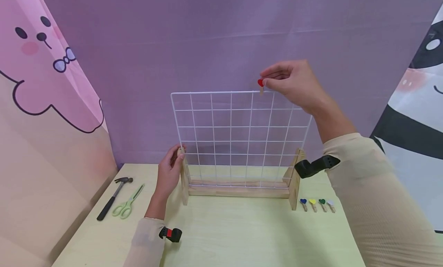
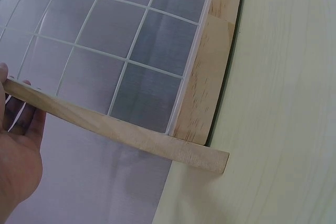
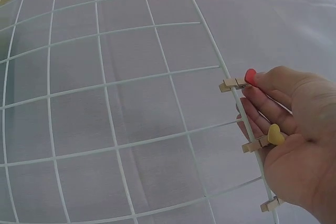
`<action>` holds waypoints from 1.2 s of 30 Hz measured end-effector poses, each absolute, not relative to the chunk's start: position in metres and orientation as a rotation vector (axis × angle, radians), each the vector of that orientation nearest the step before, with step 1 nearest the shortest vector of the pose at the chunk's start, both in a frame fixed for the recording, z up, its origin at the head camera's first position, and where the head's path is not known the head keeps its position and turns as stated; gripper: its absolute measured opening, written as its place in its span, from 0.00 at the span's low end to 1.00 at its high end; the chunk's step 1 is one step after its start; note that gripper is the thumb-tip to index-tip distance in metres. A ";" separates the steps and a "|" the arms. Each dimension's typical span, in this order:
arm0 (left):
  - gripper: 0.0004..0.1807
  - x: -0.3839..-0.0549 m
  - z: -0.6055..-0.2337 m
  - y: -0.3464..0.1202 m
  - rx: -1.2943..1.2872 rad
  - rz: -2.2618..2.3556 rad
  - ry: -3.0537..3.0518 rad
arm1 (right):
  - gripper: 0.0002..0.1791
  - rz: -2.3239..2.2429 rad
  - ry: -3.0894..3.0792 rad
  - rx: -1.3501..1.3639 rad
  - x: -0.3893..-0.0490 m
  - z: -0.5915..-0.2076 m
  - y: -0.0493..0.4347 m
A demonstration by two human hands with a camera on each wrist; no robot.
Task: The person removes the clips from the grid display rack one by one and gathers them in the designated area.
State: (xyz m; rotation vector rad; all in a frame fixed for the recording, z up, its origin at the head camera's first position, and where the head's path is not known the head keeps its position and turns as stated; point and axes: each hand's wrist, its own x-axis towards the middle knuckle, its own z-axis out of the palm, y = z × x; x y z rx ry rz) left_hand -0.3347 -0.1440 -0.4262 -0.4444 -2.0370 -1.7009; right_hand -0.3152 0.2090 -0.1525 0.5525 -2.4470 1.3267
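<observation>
A white wire grid stands upright in a wooden stand. Between thumb and fingers, my right hand pinches a small wooden clothespin with a red heart at the grid's top wire. In the right wrist view its wooden jaws straddle that wire. A yellow-heart clothespin sits on the same wire by the palm, and another clothespin shows past it, partly hidden by the hand. My left hand grips the upper part of the stand's left upright, fingers behind it.
On the table's left lie a hammer and light green scissors. Several heart clothespins, including a blue one and a green one, lie in a row right of the stand. A purple cloth hangs behind.
</observation>
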 end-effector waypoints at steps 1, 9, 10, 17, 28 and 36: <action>0.21 -0.335 -0.426 -0.144 -0.448 -1.703 -2.035 | 0.16 1.323 -2.454 0.546 -0.315 -0.153 0.208; 0.21 -0.335 -0.425 -0.145 -0.451 -1.704 -2.033 | 0.15 1.308 -2.470 0.472 -0.315 -0.153 0.204; 0.21 -0.335 -0.425 -0.145 -0.454 -1.711 -2.030 | 0.15 1.318 -2.463 0.464 -0.315 -0.153 0.204; 0.21 -0.335 -0.424 -0.143 -0.446 -1.724 -2.038 | 0.15 1.382 -2.423 0.428 -0.313 -0.154 0.204; 0.20 -0.334 -0.425 -0.142 -0.450 -1.710 -2.037 | 0.14 1.427 -2.366 0.403 -0.314 -0.156 0.205; 0.20 -0.334 -0.425 -0.141 -0.458 -1.710 -2.032 | 0.14 1.461 -2.338 0.440 -0.315 -0.156 0.208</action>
